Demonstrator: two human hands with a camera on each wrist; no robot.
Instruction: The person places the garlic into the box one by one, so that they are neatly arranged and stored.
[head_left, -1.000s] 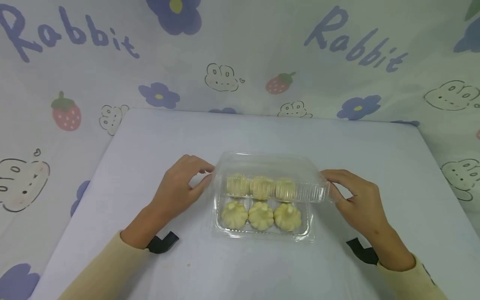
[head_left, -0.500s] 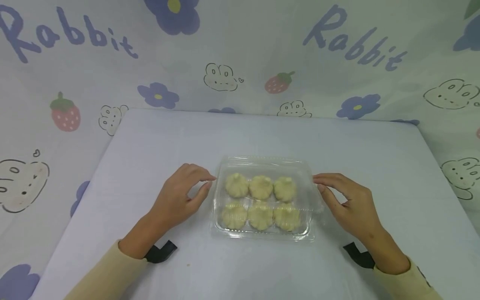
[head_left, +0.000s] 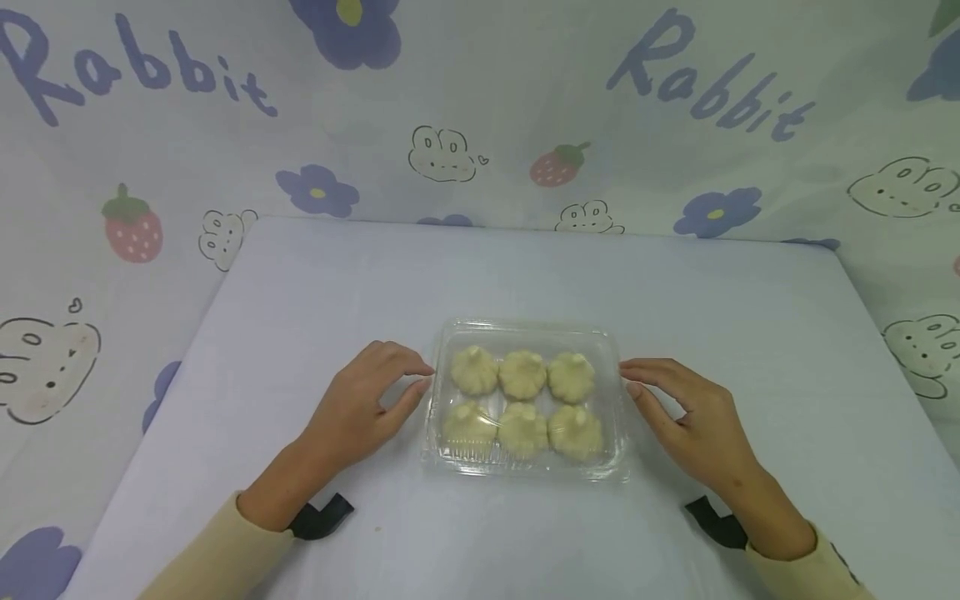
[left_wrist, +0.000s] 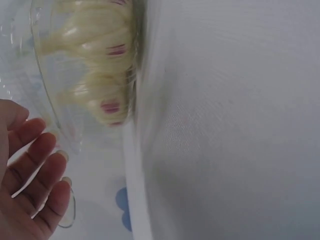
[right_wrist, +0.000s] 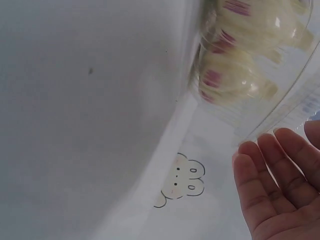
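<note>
A clear plastic clamshell box (head_left: 611,462) sits on the white table with its lid down over two rows of pale garlic bulbs (head_left: 522,375). Purple streaks mark the garlic in both wrist views. At the box's left side my left hand (head_left: 360,404) has its thumb and index tips right at the lid's edge, the fingers gently bent. My right hand (head_left: 690,421) mirrors it on the right, index tip at the lid's edge and thumb slightly apart from it. The other fingers hang loosely in the left wrist view beside the clear lid (left_wrist: 45,85).
The white tabletop (head_left: 360,275) surrounds the box. Behind it hangs a cloth (head_left: 495,75) printed with rabbits, strawberries, flowers and lettering. Black straps (head_left: 322,517) show by the wrists, below beige sleeves (head_left: 225,546).
The clear lid has come down from half raised to lying over the front row of garlic. Both hands have moved down with it toward the near side, the right one also inward.
</note>
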